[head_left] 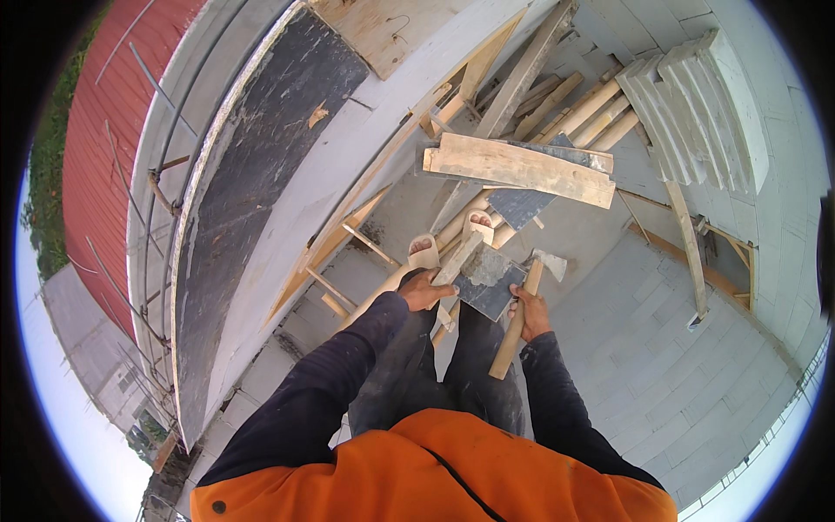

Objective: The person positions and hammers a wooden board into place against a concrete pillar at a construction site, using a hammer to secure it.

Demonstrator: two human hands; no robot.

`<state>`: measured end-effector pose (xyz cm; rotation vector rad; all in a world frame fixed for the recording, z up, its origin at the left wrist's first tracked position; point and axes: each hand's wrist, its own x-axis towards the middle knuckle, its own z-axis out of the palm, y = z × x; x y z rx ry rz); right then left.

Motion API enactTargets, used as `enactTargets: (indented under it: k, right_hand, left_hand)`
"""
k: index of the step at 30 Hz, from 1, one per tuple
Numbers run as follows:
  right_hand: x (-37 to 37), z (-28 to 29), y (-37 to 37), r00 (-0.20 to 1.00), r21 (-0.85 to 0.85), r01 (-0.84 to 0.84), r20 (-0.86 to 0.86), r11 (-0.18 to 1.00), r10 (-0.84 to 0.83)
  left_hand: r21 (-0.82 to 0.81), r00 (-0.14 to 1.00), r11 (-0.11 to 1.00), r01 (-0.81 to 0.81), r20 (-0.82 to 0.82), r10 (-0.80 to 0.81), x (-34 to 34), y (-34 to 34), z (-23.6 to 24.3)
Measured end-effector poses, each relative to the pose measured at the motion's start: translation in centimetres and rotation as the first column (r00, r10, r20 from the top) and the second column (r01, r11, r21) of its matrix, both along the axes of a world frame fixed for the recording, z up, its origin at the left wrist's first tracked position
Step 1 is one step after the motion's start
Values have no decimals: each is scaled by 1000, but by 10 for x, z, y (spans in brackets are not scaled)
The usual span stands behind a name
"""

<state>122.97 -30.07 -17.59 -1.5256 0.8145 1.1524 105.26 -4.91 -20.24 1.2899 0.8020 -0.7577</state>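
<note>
My right hand (532,313) is closed round the wooden handle of a hatchet (515,335). Its pale, broad head points away from me, and the handle's butt hangs toward my right leg. My left hand (423,291) grips the near end of a short wooden batten (456,263). Beside the batten, between my hands, is a small dark plywood panel (484,294) with a grey cement-like patch. The panel is in front of my legs, and I cannot tell whether the batten is fixed to it. My sandalled feet show just beyond.
A light plank (522,169) lies ahead over another dark panel (519,207). Round poles and timber (600,113) are piled beyond, near stacked pale blocks (696,113). A long black formwork board (261,183) runs along the left, with steel bars (165,174) outside it. A block wall (670,348) stands right.
</note>
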Motion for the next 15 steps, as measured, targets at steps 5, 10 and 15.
enactTargets:
  k: [5,10,15]
  right_hand:
    - [8,24,26,992,-14,-89,90,996,90]
    - [18,44,42,972,-38,-9,234,999,18]
    - [42,20,29,942,-103,181,305,978,-142]
  left_hand:
    - [135,997,989,-68,33,64,-27,3,7]
    - [226,972,946,-231,6,236,-61,20,-14]
    - [301,984,941,-155,-36,174,-64,60,-17]
